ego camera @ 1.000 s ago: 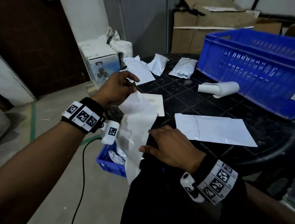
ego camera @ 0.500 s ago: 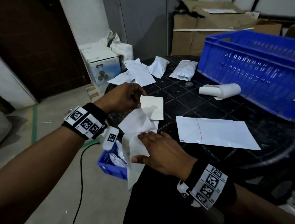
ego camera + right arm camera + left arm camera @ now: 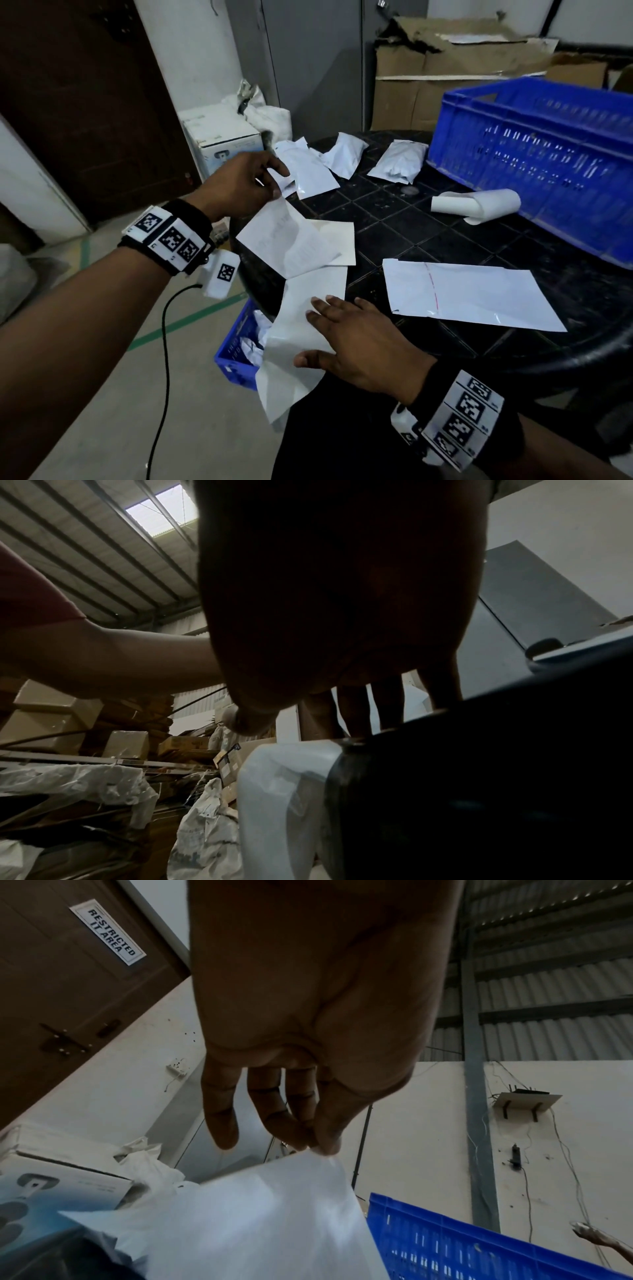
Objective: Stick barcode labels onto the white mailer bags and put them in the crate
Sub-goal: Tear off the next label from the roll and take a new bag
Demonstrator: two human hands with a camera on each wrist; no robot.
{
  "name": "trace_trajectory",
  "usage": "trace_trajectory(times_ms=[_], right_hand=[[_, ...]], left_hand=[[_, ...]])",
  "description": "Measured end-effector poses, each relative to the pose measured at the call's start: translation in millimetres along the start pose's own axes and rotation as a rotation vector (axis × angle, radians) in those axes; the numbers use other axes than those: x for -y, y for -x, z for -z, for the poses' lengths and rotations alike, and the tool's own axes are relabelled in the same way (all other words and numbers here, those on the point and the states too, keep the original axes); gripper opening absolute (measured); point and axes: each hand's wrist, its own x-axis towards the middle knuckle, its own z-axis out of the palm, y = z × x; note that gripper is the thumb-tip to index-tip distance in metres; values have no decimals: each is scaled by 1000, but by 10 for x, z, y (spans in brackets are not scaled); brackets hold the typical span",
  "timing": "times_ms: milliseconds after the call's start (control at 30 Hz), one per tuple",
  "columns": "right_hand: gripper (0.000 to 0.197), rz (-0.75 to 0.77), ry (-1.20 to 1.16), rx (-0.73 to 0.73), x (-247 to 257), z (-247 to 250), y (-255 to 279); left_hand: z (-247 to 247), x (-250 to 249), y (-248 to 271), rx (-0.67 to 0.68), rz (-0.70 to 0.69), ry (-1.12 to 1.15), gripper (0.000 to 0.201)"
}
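Observation:
My left hand point(image 3: 274, 186) pinches the top corner of a white label sheet point(image 3: 287, 240) between thumb and fingers; the left wrist view shows the pinch point(image 3: 322, 1146) with the label sheet point(image 3: 257, 1218) hanging below. My right hand point(image 3: 342, 329) lies flat with straight fingers on a long white backing strip point(image 3: 308, 308), which droops over the near edge of the table. A flat white mailer bag point(image 3: 472, 294) lies to the right of that hand. The blue crate point(image 3: 534, 154) stands at the far right of the black table point(image 3: 428, 219).
A label roll point(image 3: 479, 205) lies in front of the crate. Two filled mailer bags point(image 3: 397, 162) and a flat one point(image 3: 311, 171) sit at the far side. A white square sheet point(image 3: 342, 240) lies under the label. A small blue bin point(image 3: 236, 349) with crumpled paper stands on the floor.
My left hand has pulled the label free of the backing strip and carried it up and away over the table. My right hand has spread flat on the strip.

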Motion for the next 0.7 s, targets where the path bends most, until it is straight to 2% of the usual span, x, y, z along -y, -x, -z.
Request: trace_trajectory(times_ms=[233,333,400,500,567,633,700], right_hand=[[114,-6,-62,13,-15,50,12],[102,-5,-139,-33,-43,34,22],[80,-44,-344,-177,-95,100,82],[40,-104,-610,-642,-328,405,314],[28,-164,-783,-930,-571,725,543],[35,-233,-943,-1043,-802,1086,797],[42,-266,-1038,-987,-950,1349,982]], left_hand=[[289,-141,-59,-112,-59,-11,24],[428,-335,9,-163,-84,50,27],[470,-513,90,-181,-140,49,26],[409,-879,273,-116,-311,-44,31],[324,-1167,426,-39,-417,-92,32],[217,-1465,553,68,-546,-95,34],[118,-1720,635,176,-649,-16,36]])
